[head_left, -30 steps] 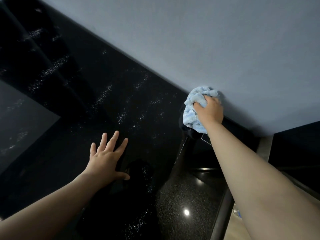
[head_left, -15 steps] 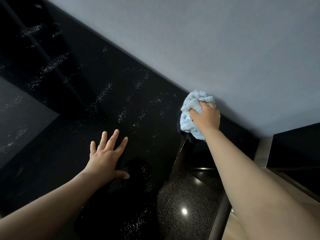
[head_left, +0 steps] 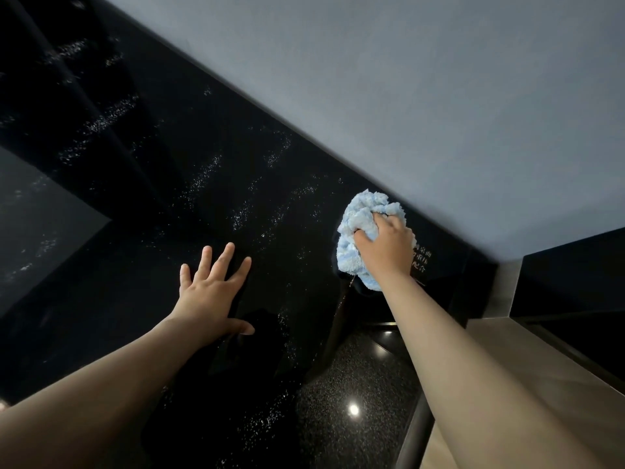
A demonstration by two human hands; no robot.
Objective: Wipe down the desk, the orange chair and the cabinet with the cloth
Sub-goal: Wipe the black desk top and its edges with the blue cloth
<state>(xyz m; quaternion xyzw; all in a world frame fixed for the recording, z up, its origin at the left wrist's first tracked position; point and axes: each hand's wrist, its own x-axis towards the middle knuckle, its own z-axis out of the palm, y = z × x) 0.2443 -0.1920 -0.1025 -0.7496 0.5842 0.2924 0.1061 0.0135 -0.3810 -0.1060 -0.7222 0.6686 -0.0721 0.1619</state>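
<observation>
Since a second earlier, the right hand (head_left: 385, 252) and the cloth (head_left: 360, 214) had slid a little down and to the left along the glossy black panel (head_left: 169, 204), away from the panel's top edge, while the left hand (head_left: 211, 296) had stayed almost where it was.

The right hand gripped the bunched pale blue cloth, its fingers curled into the fluffy folds and pressing the bundle against the panel. The cloth lay just below the line where the panel met the grey surface (head_left: 439, 96) above it, with part of it sticking out above and to the left of the knuckles and part below the wrist.

The left hand lay flat on the same panel, well apart from the cloth, with fingers straight and spread and the thumb pointing out to the right.

Streaks of white specks (head_left: 203, 177) dotted the panel between and above the two hands. Small white lettering (head_left: 422, 262), too small to read, showed just beside the right hand. Lower down, a dark speckled surface (head_left: 372, 374) carried a bright spot of reflected light, and a strip of metal trim (head_left: 504, 289) ran to the right of the forearm. Whether the panel belonged to the cabinet could not be told.
</observation>
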